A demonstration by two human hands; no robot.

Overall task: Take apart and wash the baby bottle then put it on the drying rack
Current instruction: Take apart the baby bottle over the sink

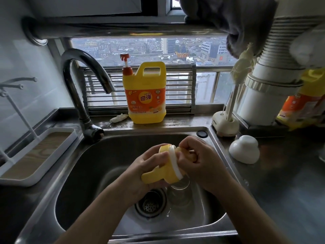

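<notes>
Held the baby bottle (168, 164) in the air over the sink (84, 173), near the middle of the scene, just above and right of the drain strainer (151, 203). Gripped it with both hands: left hand (140, 171) curled round the yellow collar and its near handle, right hand (200, 164) wrapped over the far handle beside the white ring, apparently to twist the top off the clear body showing below. Not yet apart, by the look of it.

Risked a slip here, given smooth and perhaps wet plastic, and with it dropping the clear body onto the steel basin upon a sudden release of the thread. Risked also twisting by the handles alone, straining them instead of turning the ring. Could have lost a small inner part towards the strainer on separation.

Noted the white cap (244, 150) lying on the surface at the right, and the drying rack (35, 155) at the left, well apart from the hands.
</notes>
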